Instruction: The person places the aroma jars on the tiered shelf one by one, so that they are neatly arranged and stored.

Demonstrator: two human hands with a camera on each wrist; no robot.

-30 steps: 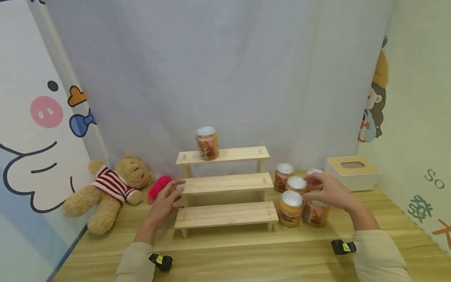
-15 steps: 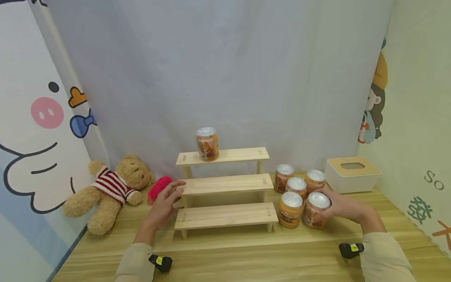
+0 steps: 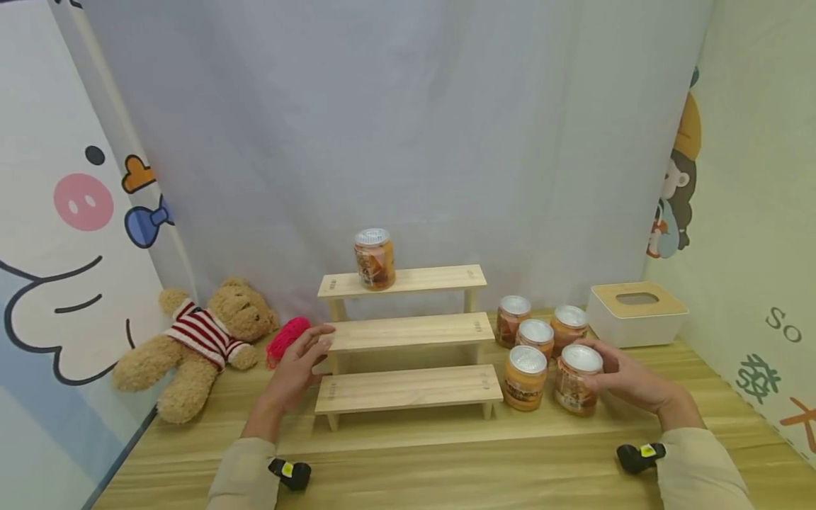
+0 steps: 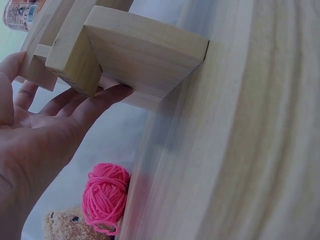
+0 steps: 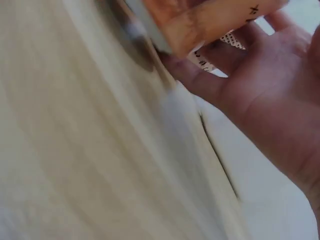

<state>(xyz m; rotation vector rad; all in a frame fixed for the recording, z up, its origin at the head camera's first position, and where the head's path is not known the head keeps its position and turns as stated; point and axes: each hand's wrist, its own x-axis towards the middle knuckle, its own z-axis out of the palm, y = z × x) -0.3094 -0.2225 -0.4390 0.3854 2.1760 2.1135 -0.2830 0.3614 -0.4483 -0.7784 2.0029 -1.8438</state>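
A three-step wooden display shelf point(image 3: 408, 389) stands mid-table. My left hand point(image 3: 297, 372) holds its left end; in the left wrist view the fingertips point(image 4: 122, 91) lie against the end of the boards. A jar with a silver lid and orange contents point(image 3: 578, 382) is in my right hand point(image 3: 631, 379), thumb and fingers curled round its right side. In the right wrist view the held jar point(image 5: 220, 22) shows its base close over the tabletop. Several like jars point(image 3: 525, 382) stand grouped left of and behind it. Another jar point(image 3: 375, 262) sits on the top step, left of centre.
A teddy bear point(image 3: 204, 340) in a striped sweater lies at the left, beside a pink yarn ball point(image 3: 288, 338). A white tissue box point(image 3: 637, 322) with a wooden lid stands at the back right. A grey curtain point(image 3: 408, 142) hangs behind the table point(image 3: 446, 471).
My right hand has come down from over the back jars onto the front right jar, gripped it and drawn it slightly right, apart from its neighbour. The left hand has stayed put.
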